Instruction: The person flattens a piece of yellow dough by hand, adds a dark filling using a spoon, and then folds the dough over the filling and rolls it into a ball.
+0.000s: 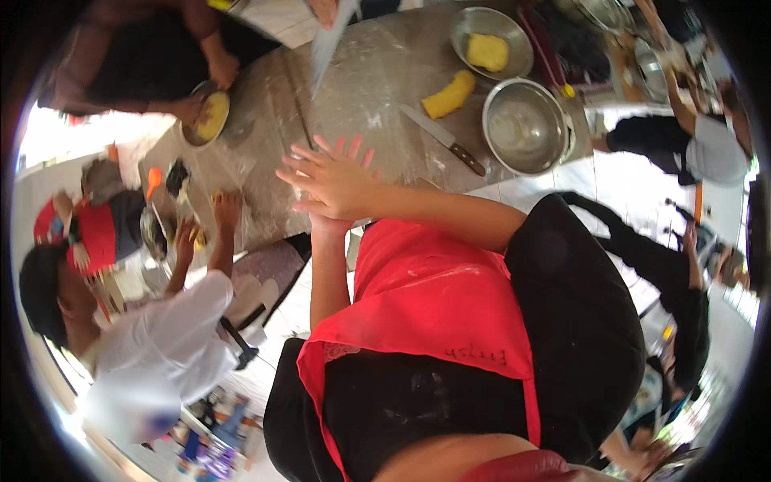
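In front of my red apron, my right hand point(340, 184) lies across my left hand point(355, 147), palm against palm, with the fingers of both spread. Nothing shows held between them, though the palms are hidden. Beyond them on the floury table point(373, 78) lies a thick yellow roll of what looks like dough point(449, 95). Beside it is a kitchen knife point(443, 137) with a wooden handle, its blade pointing away to the left. A steel bowl point(524, 126) with whitish residue inside stands right of the knife. Behind it, another steel bowl point(480, 24) holds a yellow dough lump point(488, 52).
At the far left, a person's hand works in a bowl of yellow mixture point(212, 117). Nearer left, a person in white has both hands at the table edge, near an orange utensil point(154, 179). A blurred pale blade-like object point(330, 48) is in another person's hand at the far edge.
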Tool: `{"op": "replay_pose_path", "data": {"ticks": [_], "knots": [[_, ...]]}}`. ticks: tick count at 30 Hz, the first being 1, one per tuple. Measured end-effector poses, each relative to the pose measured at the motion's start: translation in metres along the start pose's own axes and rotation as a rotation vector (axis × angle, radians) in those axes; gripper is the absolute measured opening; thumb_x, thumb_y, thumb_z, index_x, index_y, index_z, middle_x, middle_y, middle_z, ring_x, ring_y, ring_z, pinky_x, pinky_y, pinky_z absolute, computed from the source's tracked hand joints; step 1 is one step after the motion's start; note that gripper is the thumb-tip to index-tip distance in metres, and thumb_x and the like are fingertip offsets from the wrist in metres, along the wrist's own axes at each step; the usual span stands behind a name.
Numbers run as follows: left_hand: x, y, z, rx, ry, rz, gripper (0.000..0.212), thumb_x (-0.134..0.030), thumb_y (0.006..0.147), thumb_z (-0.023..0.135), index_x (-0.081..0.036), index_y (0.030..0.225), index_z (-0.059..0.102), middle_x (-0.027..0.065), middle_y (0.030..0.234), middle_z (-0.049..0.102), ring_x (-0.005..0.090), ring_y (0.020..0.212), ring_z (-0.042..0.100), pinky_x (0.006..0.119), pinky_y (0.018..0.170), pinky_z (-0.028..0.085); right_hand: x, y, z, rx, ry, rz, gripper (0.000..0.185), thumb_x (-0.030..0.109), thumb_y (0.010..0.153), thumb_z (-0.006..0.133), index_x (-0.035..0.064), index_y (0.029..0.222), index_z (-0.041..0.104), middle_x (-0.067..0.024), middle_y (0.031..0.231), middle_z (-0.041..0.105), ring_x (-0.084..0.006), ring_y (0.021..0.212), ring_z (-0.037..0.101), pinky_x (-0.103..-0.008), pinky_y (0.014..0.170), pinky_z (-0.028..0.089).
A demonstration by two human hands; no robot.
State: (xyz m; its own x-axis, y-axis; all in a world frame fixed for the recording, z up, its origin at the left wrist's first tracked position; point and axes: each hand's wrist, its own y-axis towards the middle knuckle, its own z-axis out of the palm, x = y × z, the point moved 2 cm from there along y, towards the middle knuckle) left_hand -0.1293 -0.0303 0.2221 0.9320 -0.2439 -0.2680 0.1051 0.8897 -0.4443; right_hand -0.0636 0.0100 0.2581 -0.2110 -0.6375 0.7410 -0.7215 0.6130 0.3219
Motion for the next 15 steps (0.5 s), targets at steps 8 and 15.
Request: {"op": "replay_pose_path", "data": {"ticks": [8,15], "knots": [[0.080,0.034,0.050,0.266,-0.179,-0.615,0.058,-0.046,0.090,0.034,-0.013,0.136,0.026,0.0144,0.139,0.029,0.0329,0.127,0.031,0.053,0.102,0.026,-0.035,-0.079,-0.080,-0.362,-0.110,0.278,0.040,0.032,0.082,0.054,0.0077,0.114,0.055,-0.0134,0.122,0.050,-0.0313,0.118,0.041,-0.0464,0.103,0.025],[0.151,0.047,0.036,0.069,-0.438,-1.034,0.057,-0.048,0.091,0.030,-0.010,0.134,0.030,0.0149,0.135,0.035,0.0326,0.124,0.034,0.055,0.098,0.031,-0.031,-0.173,-0.138,-0.307,0.196,0.525,0.031,0.020,0.075,0.065,0.0027,0.100,0.057,-0.0129,0.101,0.059,-0.0297,0.096,0.055,-0.0357,0.084,0.042]]}}
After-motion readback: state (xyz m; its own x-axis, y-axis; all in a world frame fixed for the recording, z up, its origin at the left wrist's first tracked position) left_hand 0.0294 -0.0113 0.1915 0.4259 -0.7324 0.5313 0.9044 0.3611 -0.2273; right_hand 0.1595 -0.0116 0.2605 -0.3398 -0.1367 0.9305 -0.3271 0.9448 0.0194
